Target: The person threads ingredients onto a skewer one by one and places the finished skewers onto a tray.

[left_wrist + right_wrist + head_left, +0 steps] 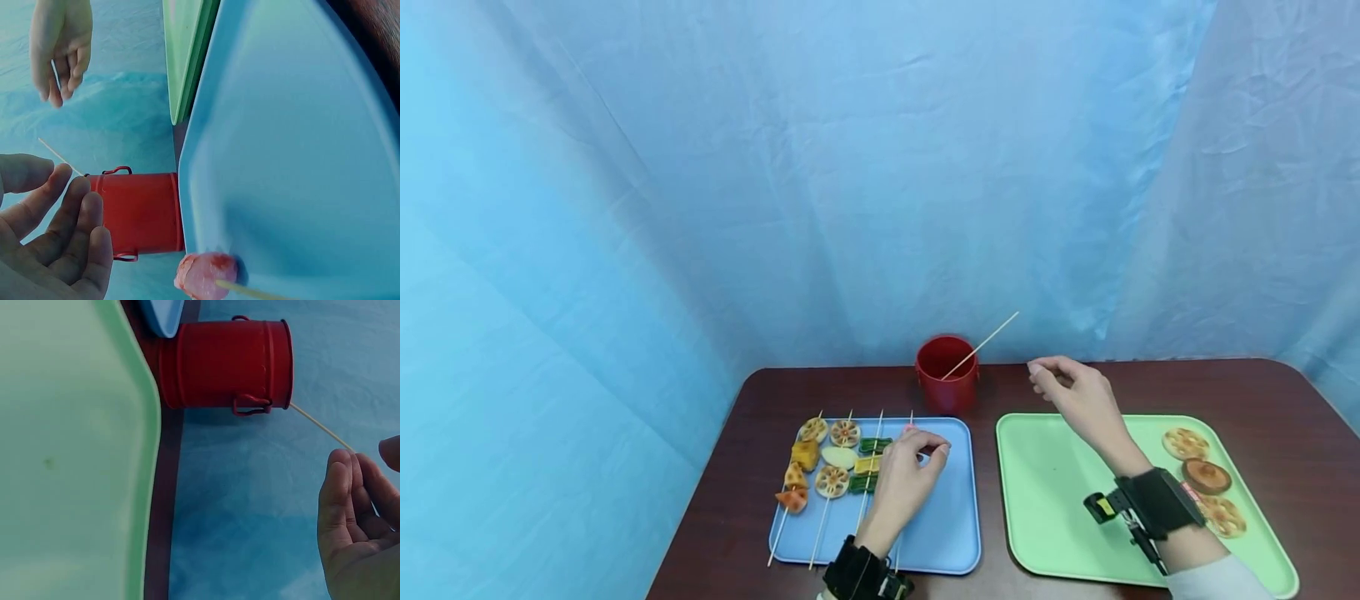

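Over the right part of the blue tray (943,517) hovers my left hand (906,479), fingers loosely bent with nothing between them. Below it lies a skewer with a pink piece (206,275), mostly hidden by the hand in the head view. My right hand (1082,400) is raised above the far edge of the green tray (1060,492), its fingers relaxed and holding nothing. Near its fingertips a thin wooden skewer (992,335) leans out of a red bucket (947,392). In the right wrist view the fingers overlap the skewer's end; the head view shows them apart.
Skewers of lotus root slices (846,432), yellow chunks (805,455) and green pieces (862,484) lie on the blue tray's left side. Lotus slices (1186,443) and a brown round piece (1206,476) lie along the green tray's right side. A blue curtain (880,183) hangs behind the table.
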`<action>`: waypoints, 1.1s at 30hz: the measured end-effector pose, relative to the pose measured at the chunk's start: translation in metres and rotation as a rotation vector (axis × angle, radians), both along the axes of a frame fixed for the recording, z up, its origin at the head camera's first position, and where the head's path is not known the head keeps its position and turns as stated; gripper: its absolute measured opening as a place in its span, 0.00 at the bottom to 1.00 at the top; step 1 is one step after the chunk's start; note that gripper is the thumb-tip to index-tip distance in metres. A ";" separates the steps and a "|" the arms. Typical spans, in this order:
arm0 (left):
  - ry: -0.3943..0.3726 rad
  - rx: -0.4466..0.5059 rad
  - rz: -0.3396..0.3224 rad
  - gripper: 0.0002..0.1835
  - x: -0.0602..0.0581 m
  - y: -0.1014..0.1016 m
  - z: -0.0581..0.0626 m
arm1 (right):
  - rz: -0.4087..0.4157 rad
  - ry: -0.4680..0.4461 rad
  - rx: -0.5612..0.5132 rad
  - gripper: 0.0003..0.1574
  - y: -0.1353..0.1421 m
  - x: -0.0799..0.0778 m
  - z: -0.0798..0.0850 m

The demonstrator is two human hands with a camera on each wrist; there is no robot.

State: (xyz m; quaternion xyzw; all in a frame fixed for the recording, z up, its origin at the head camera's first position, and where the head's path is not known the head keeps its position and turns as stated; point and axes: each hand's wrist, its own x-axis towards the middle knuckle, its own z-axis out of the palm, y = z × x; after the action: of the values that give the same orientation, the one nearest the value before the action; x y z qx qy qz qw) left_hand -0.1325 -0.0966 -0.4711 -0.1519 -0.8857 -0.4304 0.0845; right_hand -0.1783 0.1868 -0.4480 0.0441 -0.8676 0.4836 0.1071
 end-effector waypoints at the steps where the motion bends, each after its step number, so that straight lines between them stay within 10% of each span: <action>1: -0.013 0.006 0.000 0.05 0.001 0.001 0.000 | -0.003 0.009 -0.002 0.26 -0.002 -0.004 0.001; 15: -0.049 -0.015 -0.011 0.05 0.007 0.005 -0.007 | -0.021 0.037 -0.028 0.35 -0.022 -0.045 0.012; 33: -0.044 -0.005 -0.033 0.04 0.007 0.009 -0.010 | -0.093 0.145 -0.113 0.24 -0.033 -0.066 0.017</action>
State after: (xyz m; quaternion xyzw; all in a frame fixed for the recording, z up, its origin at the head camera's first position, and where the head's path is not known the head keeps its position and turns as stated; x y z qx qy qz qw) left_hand -0.1251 -0.0880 -0.4807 -0.1572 -0.8858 -0.4328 0.0577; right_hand -0.2447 0.1539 -0.4310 0.0325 -0.8301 0.5218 0.1940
